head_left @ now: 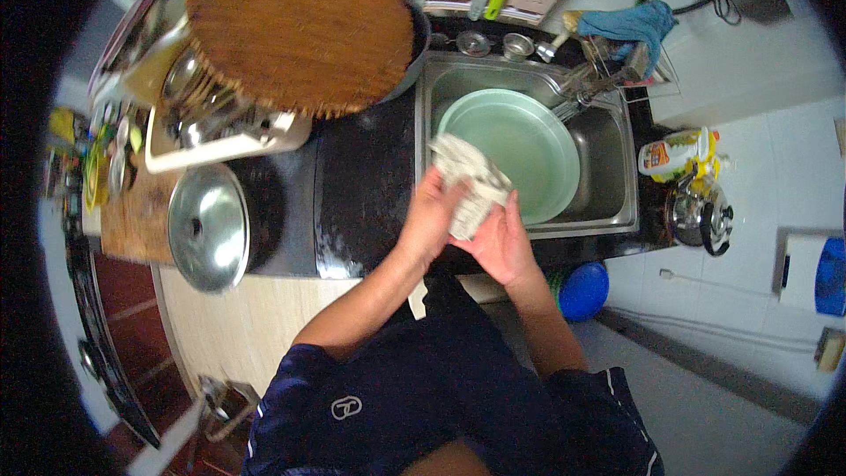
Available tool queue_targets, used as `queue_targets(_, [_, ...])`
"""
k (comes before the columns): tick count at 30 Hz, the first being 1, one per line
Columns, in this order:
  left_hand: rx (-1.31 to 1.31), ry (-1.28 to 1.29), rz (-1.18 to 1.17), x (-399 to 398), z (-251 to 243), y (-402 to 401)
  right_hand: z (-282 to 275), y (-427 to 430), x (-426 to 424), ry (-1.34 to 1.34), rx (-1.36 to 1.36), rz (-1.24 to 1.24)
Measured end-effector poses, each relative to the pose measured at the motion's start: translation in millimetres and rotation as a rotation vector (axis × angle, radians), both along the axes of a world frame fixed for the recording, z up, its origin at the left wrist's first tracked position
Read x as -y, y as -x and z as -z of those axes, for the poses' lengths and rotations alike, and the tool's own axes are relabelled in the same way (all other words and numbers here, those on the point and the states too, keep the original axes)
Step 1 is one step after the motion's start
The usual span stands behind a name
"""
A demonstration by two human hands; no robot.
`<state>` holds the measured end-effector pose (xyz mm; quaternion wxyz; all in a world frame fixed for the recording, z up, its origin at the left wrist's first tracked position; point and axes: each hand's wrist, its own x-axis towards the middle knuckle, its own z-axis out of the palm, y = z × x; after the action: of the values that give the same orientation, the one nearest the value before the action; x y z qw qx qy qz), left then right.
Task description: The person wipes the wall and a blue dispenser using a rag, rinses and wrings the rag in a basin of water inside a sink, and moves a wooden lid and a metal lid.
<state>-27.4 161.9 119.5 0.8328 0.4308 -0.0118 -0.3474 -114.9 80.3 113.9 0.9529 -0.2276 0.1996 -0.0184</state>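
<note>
A pale, crumpled cloth (462, 165) is between my two hands, over the near left rim of a light green basin (509, 98). My left hand (433, 211) grips the cloth from the left, with the thumb across it. From the right, my right hand (496, 241) supports the cloth's lower edge, palm turned up and fingers partly hidden behind it. Slightly cloudy water (529, 158) lies in the basin. The basin sits inside a stainless steel sink (601, 175) and takes up most of it.
A round woven brown tray (304, 26) covers a large pot at the back left. Left on the black counter (363, 178) are a metal lid (208, 228) and a white dish rack (218, 155). At the right stand a kettle (691, 215) and detergent bottles (677, 152). A blue cloth (628, 23) hangs behind the sink.
</note>
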Motion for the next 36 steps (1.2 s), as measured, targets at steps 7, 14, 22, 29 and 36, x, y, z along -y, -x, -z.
queue_targets(7, [1.313, -0.675, 0.369, -40, 4, -57, 59, -53, 13, -0.242, 0.006, 0.414])
queue_targets(14, [0.367, -0.757, 0.495, -142, 72, -68, 91, -143, 97, -0.236, 0.109, 0.837])
queue_targets(22, [0.125, -0.681, 0.463, -121, 87, -56, 115, -270, 247, 0.183, 0.022, 1.04])
queue_targets(29, [0.338, -0.807, 0.594, -148, 135, -54, 125, -315, 301, 1.774, -0.407, 1.179])
queue_targets(36, [0.076, -0.809, 0.676, -117, 114, -53, 117, -339, 355, 2.169, -0.199, 1.295])
